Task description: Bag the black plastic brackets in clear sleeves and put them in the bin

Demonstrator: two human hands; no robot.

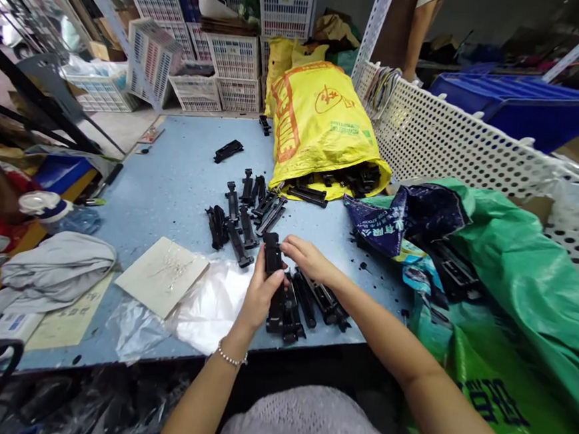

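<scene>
In the middle of the blue table (181,188), my left hand (259,295) is wrapped round a long black plastic part (272,252). Its upper end sticks up above my thumb. My right hand (306,255) is at the part's right side, its fingers bent and close together at the upper end; what the fingertips pinch is too small to make out. Similar black parts (307,302) lie under and beside my hands near the front edge. A loose group of black parts (246,223) is spread just beyond my hands.
A yellow sack (327,126) lies behind, its mouth full of black parts. Green sacks (530,276) stand at the right before a white perforated panel (451,136). At the left are a card square (164,277), clear plastic bags (212,304) and a grey cloth (54,272).
</scene>
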